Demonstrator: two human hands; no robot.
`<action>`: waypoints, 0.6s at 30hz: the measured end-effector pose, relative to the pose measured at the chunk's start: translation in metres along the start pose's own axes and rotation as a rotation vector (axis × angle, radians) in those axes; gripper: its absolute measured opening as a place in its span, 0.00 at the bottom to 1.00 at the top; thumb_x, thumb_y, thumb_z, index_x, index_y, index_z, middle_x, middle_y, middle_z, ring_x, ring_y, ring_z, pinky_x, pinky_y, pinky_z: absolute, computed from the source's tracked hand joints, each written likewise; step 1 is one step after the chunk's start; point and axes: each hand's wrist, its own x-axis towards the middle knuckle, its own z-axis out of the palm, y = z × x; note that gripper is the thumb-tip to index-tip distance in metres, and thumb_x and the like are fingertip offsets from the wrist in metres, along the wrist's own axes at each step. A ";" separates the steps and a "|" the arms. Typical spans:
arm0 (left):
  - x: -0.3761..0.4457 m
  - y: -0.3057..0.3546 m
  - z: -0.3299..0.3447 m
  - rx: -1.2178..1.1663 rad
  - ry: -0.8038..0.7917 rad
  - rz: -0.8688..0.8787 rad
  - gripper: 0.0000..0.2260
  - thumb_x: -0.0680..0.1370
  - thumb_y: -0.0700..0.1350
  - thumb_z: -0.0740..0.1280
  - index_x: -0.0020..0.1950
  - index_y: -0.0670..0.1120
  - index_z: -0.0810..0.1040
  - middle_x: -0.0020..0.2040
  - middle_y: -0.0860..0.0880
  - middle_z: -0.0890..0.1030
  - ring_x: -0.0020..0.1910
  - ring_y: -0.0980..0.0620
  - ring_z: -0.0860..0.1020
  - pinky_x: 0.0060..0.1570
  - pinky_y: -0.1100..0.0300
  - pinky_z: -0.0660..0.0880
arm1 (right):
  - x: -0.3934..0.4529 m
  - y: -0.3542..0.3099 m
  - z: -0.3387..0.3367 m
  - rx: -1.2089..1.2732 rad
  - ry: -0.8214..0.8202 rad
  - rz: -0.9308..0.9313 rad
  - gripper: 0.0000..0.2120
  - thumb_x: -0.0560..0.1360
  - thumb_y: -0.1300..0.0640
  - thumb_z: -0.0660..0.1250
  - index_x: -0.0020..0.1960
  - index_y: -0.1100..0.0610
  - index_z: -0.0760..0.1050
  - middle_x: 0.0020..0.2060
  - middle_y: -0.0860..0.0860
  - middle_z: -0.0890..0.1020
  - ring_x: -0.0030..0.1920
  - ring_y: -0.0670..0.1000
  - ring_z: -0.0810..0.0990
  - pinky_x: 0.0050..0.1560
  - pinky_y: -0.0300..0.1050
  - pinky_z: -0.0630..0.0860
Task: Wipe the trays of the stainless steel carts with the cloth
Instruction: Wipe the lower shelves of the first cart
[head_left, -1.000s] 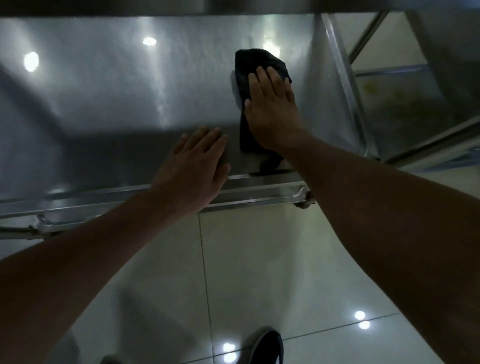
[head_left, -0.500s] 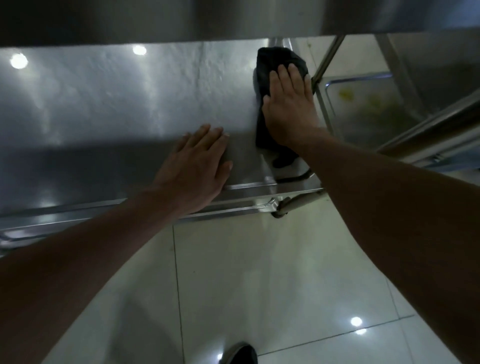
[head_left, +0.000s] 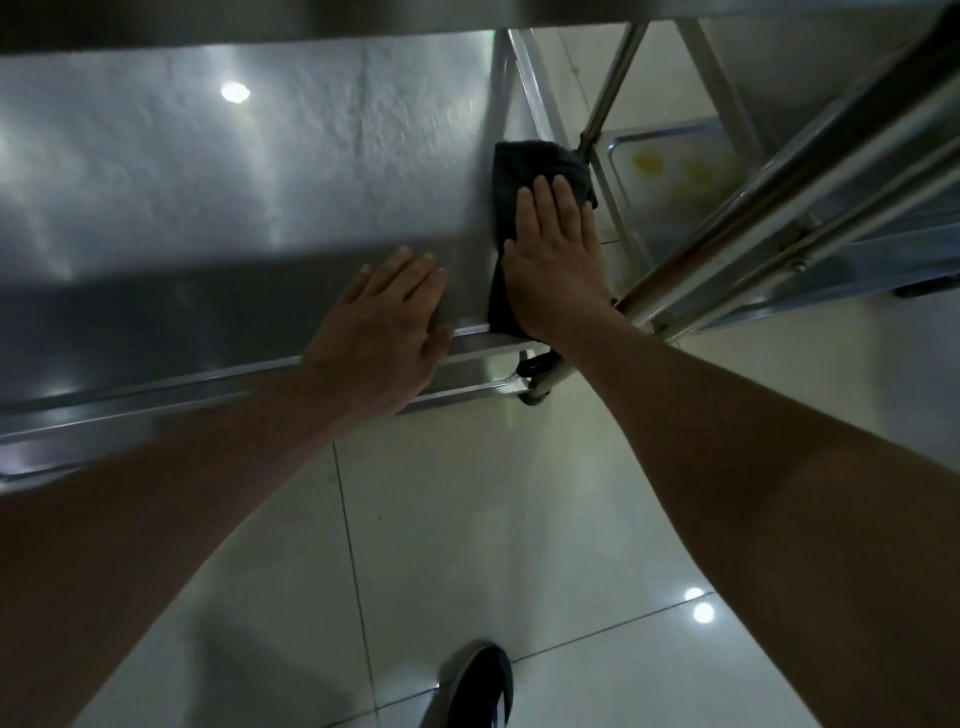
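R hand (head_left: 553, 270) flat, pressing cloth (head_left: 524, 171) at tray (head_left: 260, 182) edge, 1 o'clock; L hand (head_left: 392, 322) flat beside. Neighbouring tray (head_left: 675, 156) at 2 o'clock looks stained, prob. unwiped.

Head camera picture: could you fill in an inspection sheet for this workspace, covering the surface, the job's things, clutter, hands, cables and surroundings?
Surface: steel tray of the near cart, shiny, with light reflections; an upper shelf overhangs it at the top of the view.
Job's things: dark cloth, lying flat at the tray's right end, near the corner post.
Clutter: nothing seen on the near tray.
Hands: right hand pressed flat on the cloth, fingers straight; left hand flat on the tray by its front rim, holding nothing.
Cables: nothing seen.
Surroundings: a second cart at right, its lower tray bearing yellowish stains; glossy tiled floor; a shoe at the bottom edge.
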 end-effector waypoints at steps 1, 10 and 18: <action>-0.006 -0.001 0.000 0.003 -0.004 0.003 0.26 0.80 0.54 0.54 0.75 0.42 0.66 0.76 0.44 0.66 0.77 0.44 0.60 0.74 0.43 0.59 | -0.005 -0.002 0.000 -0.003 -0.004 0.009 0.28 0.85 0.51 0.44 0.81 0.60 0.42 0.81 0.58 0.44 0.80 0.57 0.38 0.80 0.58 0.41; -0.071 -0.043 -0.007 -0.019 0.004 -0.023 0.26 0.80 0.54 0.54 0.75 0.42 0.66 0.76 0.44 0.66 0.76 0.44 0.61 0.74 0.44 0.60 | -0.043 -0.043 0.001 -0.001 -0.040 0.050 0.28 0.85 0.52 0.45 0.82 0.57 0.43 0.82 0.54 0.46 0.81 0.55 0.40 0.80 0.57 0.40; -0.133 -0.102 -0.022 -0.031 -0.002 -0.081 0.27 0.80 0.54 0.53 0.75 0.42 0.66 0.76 0.44 0.66 0.76 0.44 0.60 0.73 0.42 0.60 | -0.065 -0.121 0.001 -0.028 -0.015 -0.047 0.28 0.85 0.52 0.48 0.82 0.58 0.45 0.82 0.55 0.48 0.81 0.56 0.42 0.80 0.58 0.42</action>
